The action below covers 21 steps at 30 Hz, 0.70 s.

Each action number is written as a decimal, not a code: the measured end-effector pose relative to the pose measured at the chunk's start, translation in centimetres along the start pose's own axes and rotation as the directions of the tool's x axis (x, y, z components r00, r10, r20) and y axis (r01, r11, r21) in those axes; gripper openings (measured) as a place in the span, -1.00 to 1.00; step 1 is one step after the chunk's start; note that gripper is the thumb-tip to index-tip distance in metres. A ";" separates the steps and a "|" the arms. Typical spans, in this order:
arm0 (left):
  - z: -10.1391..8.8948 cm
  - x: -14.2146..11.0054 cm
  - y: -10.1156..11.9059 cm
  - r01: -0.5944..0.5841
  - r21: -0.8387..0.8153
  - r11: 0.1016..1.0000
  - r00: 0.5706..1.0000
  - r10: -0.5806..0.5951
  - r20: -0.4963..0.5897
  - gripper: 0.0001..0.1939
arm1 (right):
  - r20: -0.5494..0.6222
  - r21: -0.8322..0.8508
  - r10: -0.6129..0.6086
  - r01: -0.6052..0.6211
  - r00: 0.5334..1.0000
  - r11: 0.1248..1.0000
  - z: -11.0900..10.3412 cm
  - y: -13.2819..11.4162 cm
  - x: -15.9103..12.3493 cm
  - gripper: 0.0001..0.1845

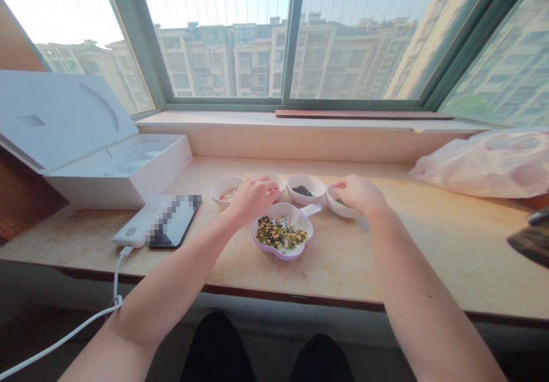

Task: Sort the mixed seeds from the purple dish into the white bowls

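A purple-rimmed dish with a short handle [283, 255] holds mixed green, black and pale beans. Behind it stand small white bowls in a row. My left hand [254, 199] is over the second bowl from the left [281, 183], its fingers drawn together at the pale contents. Over the rightmost bowl [345, 213], which has green beans in it, my right hand [363, 194] has its fingertips pinched. What either pinch holds is too small to tell. Dark beans lie in the bowl between them [306, 180]; reddish and pale ones fill the leftmost bowl [218, 190].
An open white box [163, 167] sits at the left. In front of it are a phone [175, 225] and a white power bank [134, 227] with a cable [115, 276]. A plastic bag [489, 164] rests at the right, near a dark object [532, 239]. Windows line the back.
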<state>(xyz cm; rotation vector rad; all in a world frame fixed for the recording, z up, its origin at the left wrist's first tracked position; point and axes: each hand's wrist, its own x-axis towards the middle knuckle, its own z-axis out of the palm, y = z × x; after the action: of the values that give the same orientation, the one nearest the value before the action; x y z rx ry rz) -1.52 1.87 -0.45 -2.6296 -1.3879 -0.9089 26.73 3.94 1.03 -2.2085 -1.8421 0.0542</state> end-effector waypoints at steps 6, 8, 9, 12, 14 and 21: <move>0.3 0.4 -1.3 0.104 0.135 0.985 0.995 -0.102 -0.019 -0.65 | -0.124 0.328 -0.414 0.431 0.902 0.841 0.9 -3.7 -1.9 -0.74; 0.3 0.5 -1.4 0.119 0.176 0.977 0.993 -0.118 -0.016 -0.63 | -0.060 0.470 -0.555 0.514 0.830 0.718 1.5 -5.2 -3.1 -0.72; 0.3 0.6 -1.5 0.123 0.193 0.973 0.992 -0.123 -0.013 -0.63 | -0.022 0.528 -0.620 0.536 0.784 0.659 1.8 -5.9 -3.6 -0.71; 0.3 0.7 -1.6 0.123 0.250 0.960 0.991 -0.131 0.017 -0.65 | 0.038 0.568 -0.764 0.615 0.644 0.546 2.7 -7.4 -5.1 -0.74; 0.3 0.7 -1.6 0.122 0.287 0.950 0.989 -0.142 0.049 -0.67 | 0.071 0.543 -0.836 0.682 0.544 0.490 3.2 -7.9 -5.8 -0.73; 0.7 0.8 -1.4 0.169 0.235 0.957 0.982 -0.182 0.039 -0.67 | 0.116 0.395 -0.874 0.785 0.472 0.477 4.0 -8.8 -6.8 -0.59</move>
<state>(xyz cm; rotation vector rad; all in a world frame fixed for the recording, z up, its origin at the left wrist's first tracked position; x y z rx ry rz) -1.95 3.48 -0.93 -2.4109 -1.6525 -0.6399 16.21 -0.57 -1.81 -0.8990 -2.6888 0.4617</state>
